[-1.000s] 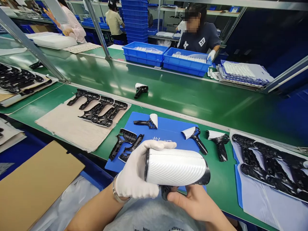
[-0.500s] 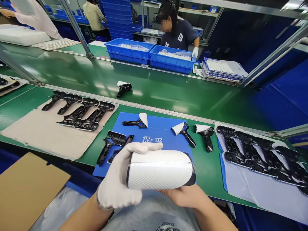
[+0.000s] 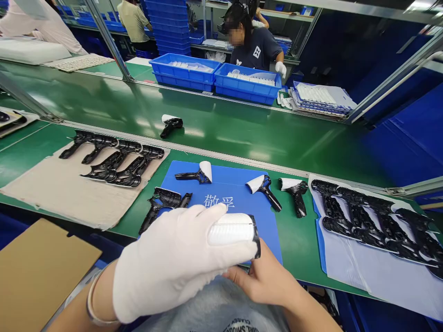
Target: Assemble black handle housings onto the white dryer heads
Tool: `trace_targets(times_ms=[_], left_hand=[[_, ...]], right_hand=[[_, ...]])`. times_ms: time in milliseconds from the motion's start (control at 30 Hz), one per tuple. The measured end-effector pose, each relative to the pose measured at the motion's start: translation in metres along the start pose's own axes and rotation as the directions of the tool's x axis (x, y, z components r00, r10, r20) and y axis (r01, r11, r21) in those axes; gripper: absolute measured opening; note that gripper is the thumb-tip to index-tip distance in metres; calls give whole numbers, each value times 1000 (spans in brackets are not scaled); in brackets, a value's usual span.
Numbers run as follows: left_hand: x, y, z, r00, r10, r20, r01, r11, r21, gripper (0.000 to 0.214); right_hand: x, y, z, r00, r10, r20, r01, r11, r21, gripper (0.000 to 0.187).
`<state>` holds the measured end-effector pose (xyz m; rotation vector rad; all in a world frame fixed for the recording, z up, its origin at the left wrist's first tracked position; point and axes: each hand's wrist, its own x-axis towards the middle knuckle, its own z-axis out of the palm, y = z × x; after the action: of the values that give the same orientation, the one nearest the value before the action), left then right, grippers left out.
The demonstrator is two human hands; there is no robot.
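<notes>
Right now, the white-gloved left hand [image 3: 180, 258] wraps its grip around a white ribbed housing [image 3: 233, 229], blocking part of the flat blue mat [image 3: 238, 184] and black plastic shells [image 3: 168, 198]; what the bare right hand [image 3: 268, 279] holds is hidden.

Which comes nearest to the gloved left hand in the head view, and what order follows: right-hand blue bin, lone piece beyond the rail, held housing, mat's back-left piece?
From the left hand:
1. Held housing: in its grasp.
2. Back-left piece: ahead, on the mat.
3. Lone piece: beyond the rail.
4. Blue bin: farthest, across the green strip.
</notes>
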<state>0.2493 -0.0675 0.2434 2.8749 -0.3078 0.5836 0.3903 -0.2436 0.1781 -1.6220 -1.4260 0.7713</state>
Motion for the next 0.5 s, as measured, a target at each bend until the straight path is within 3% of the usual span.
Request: trace_targets(times_ms=[133,267,333,400,500], left_hand=[[-7,-1,4,999,-20,-26,18,997,-75,54],[-18,4,8,974,-178,-141,130,946,-297,60],[-22,8,13,915,-362,-178,233,834,-500,74],[-25,12,18,832,-537,-139,324,674,-664,81],[-26,18,25,762,-645,-60,366,505,-782,83]], right_hand=[[-2,5,2,1000,18,18,-18,1000,8,8],[1,7,0,997,-24,69,17,995,101,11],[2,8,0,996,-64,55,54,984,168,16],[3,10,1,997,-73,-10,73,975,210,25],[3,19,3,998,-52,-47,60,980,192,25]])
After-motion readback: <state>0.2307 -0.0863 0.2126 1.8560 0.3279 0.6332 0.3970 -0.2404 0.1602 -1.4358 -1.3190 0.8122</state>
